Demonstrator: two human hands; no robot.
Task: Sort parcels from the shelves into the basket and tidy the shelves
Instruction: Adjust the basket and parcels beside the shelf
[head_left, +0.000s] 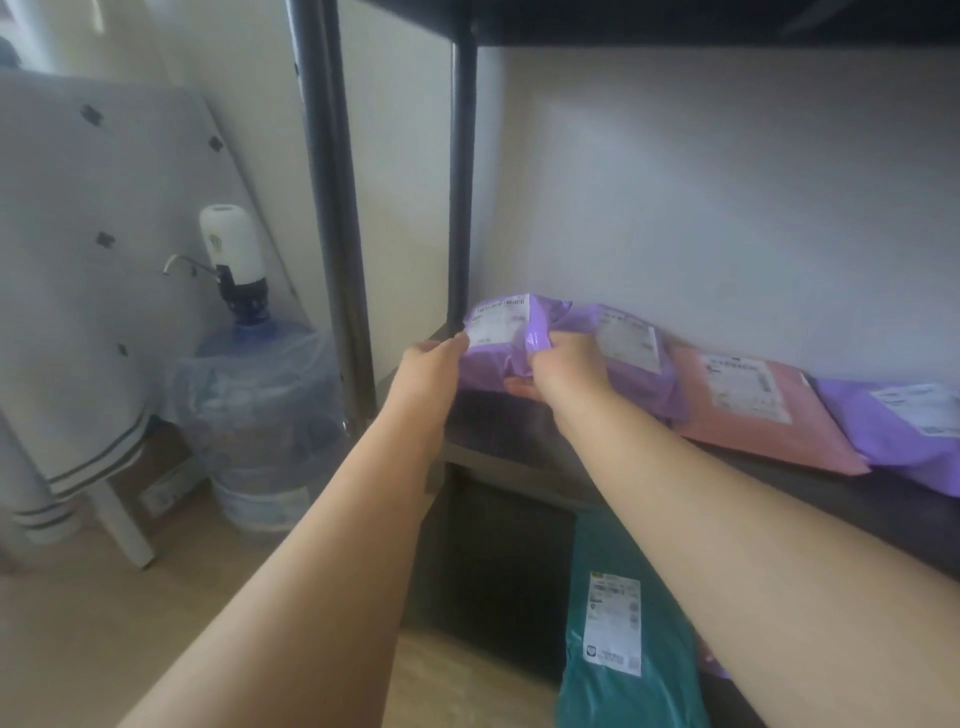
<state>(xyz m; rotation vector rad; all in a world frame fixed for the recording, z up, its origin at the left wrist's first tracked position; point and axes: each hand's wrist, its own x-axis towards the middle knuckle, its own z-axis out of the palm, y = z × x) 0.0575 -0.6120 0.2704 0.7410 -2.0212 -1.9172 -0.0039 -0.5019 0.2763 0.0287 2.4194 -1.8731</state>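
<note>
Bare forearms (363, 519) reach mid-frame, left grip (434, 358) and right grip (563, 364) clamped on a crumpled purple plastic parcel (496, 340); better lifted level, clear of its purple neighbour (628, 348).

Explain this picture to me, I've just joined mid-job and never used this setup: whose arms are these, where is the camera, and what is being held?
There is no machine here: the arms belong to a person, and the single picture comes from a camera worn on their head, looking forward and down. The left hand and right hand both grip a purple parcel at the left end of a dark shelf. Further right on that shelf lie a pink parcel and a second purple parcel. A teal parcel sits on the level below. A water bottle stands on the floor to the left. No basket is in view.
</note>
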